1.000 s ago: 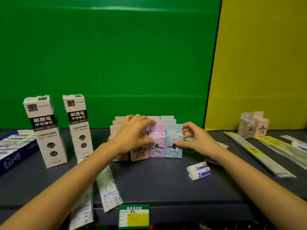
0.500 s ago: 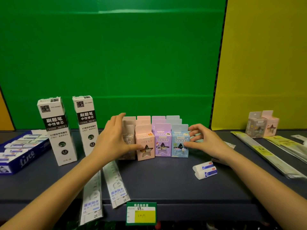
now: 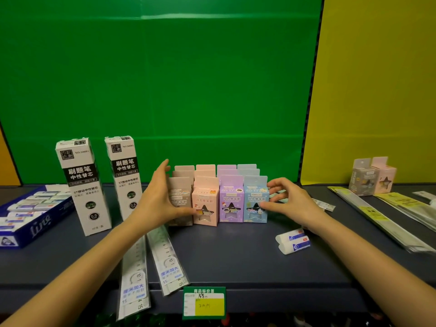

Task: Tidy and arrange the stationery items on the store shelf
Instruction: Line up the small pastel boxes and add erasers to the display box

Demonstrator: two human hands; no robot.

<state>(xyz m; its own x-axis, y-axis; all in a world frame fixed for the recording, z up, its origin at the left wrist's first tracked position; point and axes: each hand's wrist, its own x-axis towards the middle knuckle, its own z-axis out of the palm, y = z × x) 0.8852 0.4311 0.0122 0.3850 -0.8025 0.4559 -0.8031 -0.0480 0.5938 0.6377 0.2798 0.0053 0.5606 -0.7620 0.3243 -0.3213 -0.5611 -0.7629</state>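
Small sharpener boxes stand in neat rows in the middle of the dark shelf [image 3: 236, 256]: a brown box [image 3: 180, 197], a pink box [image 3: 205, 204], a purple box [image 3: 231, 200] and a blue box [image 3: 256, 200] in front, more behind. My left hand [image 3: 160, 199] lies flat against the left side of the block, fingers straight, thumb touching the pink box's front. My right hand [image 3: 286, 201] is at the block's right side, fingers loosely curved, thumb touching the blue box.
Two tall white refill boxes [image 3: 82, 185] stand left of the block, beside a blue eraser tray [image 3: 28, 220]. Two packaged rulers [image 3: 165, 258] overhang the front edge. Two erasers [image 3: 293, 240] lie at right. Long packets [image 3: 377, 218] and two more small boxes [image 3: 372, 177] are far right.
My left hand came off the top of the boxes and moved to the block's left side, uncovering the brown and pink boxes. My right hand stays at the blue box.
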